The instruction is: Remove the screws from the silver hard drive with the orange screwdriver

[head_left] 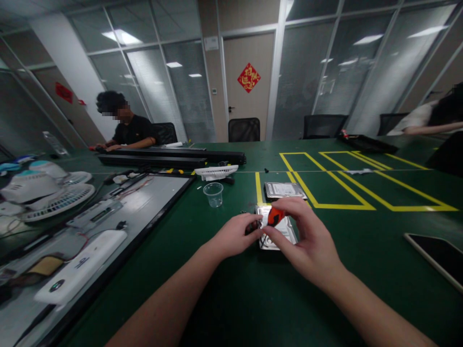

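My right hand (311, 236) is closed around a short red-and-black handle that looks like a screwdriver's (275, 216), held at a slant. Beneath it lies a silver hard drive (287, 236), partly covered by both hands. My left hand (237, 234) is closed in a pinch at the drive's left side, its fingertips near those of my right hand. What sits between those left fingers is too small and hidden to make out. Just behind lies a second hard drive (284, 190), label side up. To the left stands a clear plastic cup (213, 195).
A large opened panel (144, 212) with a white power strip (83, 265) covers the left side, beside white fan parts (47, 193). Long black bars (173, 158) lie farther back. Yellow tape marks the green table (347, 260); a phone (437, 258) rests right. Two people sit across.
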Demonstrator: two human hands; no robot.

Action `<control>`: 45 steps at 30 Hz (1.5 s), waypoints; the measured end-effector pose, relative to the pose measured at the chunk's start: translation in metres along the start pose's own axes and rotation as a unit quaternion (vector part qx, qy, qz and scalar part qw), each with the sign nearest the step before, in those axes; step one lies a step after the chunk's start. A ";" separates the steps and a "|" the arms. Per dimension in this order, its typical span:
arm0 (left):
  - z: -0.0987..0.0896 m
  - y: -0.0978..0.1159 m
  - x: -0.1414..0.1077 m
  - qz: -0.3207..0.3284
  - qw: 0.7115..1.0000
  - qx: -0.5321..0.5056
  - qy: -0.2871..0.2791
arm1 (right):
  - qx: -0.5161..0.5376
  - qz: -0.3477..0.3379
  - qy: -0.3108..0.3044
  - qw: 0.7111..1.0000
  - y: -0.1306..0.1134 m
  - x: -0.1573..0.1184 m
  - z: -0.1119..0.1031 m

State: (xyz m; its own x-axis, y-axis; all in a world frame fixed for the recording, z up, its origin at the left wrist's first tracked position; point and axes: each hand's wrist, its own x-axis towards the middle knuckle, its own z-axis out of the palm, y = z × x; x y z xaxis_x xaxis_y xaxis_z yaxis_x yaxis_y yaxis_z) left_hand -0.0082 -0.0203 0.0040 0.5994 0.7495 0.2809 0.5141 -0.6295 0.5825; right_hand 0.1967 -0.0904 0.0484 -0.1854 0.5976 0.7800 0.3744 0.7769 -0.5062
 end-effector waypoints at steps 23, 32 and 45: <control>0.000 0.003 0.000 -0.007 1.000 0.015 0.005 | -0.005 0.007 -0.012 1.000 -0.004 0.000 -0.001; 0.001 -0.001 0.000 0.000 1.000 -0.001 0.006 | -0.007 -0.013 0.002 1.000 0.000 0.001 0.001; 0.003 -0.003 -0.001 0.013 1.000 -0.022 0.012 | -0.015 -0.029 -0.023 0.999 -0.001 0.000 0.002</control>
State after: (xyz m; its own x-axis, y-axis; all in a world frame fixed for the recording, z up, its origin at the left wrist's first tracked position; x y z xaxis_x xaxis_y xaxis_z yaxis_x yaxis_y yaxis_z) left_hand -0.0085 -0.0199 0.0001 0.5968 0.7384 0.3139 0.4710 -0.6391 0.6080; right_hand 0.1946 -0.0911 0.0485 -0.2492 0.5603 0.7900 0.3886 0.8050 -0.4483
